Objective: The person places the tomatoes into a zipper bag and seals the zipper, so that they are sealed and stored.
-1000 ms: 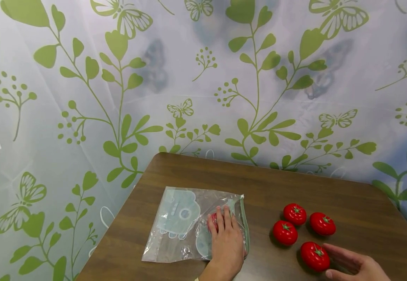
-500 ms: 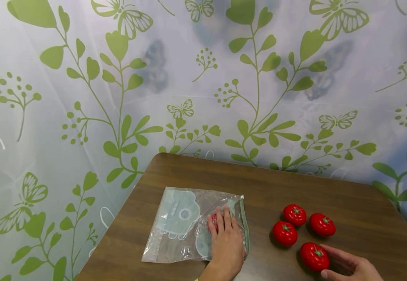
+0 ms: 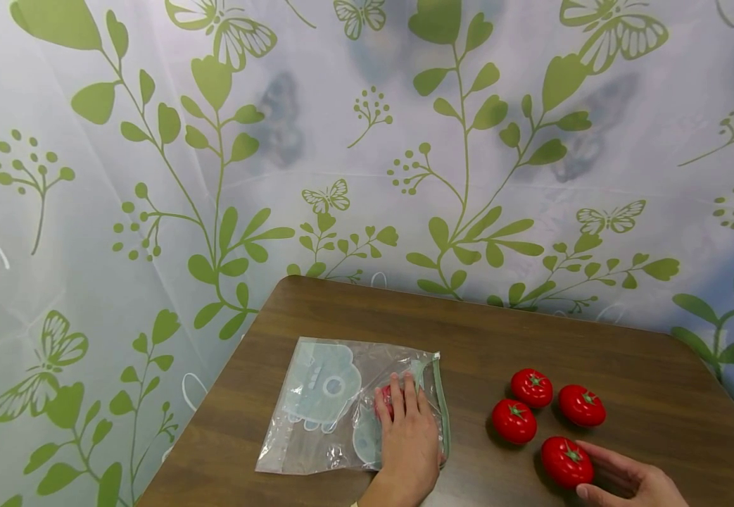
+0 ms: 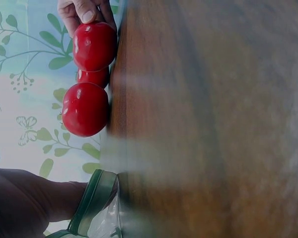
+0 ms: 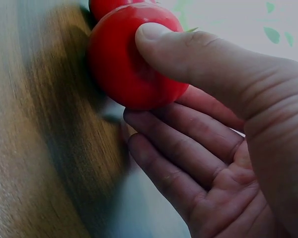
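Note:
My left hand [image 3: 407, 433] rests with extended fingers on a clear zip bag [image 3: 319, 387] printed with pale-blue shapes. Beside the fingers, a red thing [image 3: 383, 405] shows through the plastic, mostly hidden. At the lower right, my right hand [image 3: 642, 482] holds the nearest red tomato [image 3: 566, 461] between thumb and fingers; the right wrist view has the thumb on that tomato [image 5: 114, 59] and fingertips against its far side. Three more tomatoes sit just beyond: one at the back [image 3: 531, 387], one at left [image 3: 514, 421], one at right [image 3: 582, 405].
The brown wooden table [image 3: 367, 310] has rounded far corners. Close behind it hangs a pale curtain [image 3: 341, 105] with green leaves and butterflies. The bag's green zip edge [image 3: 444, 408] faces the tomatoes.
My right hand has moved slightly left, and its thumb and fingers have closed in on the nearest tomato. The left hand and the bag stay as they were.

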Demonstrator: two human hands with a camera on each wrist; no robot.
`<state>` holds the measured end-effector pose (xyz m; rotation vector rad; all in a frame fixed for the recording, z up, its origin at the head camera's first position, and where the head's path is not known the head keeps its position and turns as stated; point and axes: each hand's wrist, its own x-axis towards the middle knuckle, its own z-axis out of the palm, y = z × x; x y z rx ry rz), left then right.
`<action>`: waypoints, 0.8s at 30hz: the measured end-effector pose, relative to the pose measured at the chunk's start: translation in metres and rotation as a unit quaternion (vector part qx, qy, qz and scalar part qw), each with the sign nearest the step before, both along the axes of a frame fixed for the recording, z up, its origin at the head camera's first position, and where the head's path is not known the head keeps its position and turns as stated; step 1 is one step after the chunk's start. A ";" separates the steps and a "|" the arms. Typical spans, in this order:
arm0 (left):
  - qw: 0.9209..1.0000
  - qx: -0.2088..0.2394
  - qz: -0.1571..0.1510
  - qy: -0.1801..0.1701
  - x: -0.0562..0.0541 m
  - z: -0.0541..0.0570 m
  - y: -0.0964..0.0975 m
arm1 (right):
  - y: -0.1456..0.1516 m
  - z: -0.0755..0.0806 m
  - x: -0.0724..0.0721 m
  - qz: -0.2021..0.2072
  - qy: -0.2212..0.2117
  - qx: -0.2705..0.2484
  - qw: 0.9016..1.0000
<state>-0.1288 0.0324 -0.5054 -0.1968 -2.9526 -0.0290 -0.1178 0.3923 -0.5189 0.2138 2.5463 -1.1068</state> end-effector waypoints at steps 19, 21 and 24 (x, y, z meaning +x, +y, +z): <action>1.000 -0.002 0.000 -0.005 -0.002 0.000 0.001 | 0.003 0.010 -0.002 0.022 0.012 0.011 1.000; 1.000 -0.003 0.000 -0.005 -0.001 0.000 0.001 | 0.002 0.012 -0.002 0.030 0.014 0.013 0.999; 1.000 -0.003 0.001 -0.003 -0.002 -0.001 0.001 | 0.000 0.016 -0.003 0.046 0.023 0.017 0.999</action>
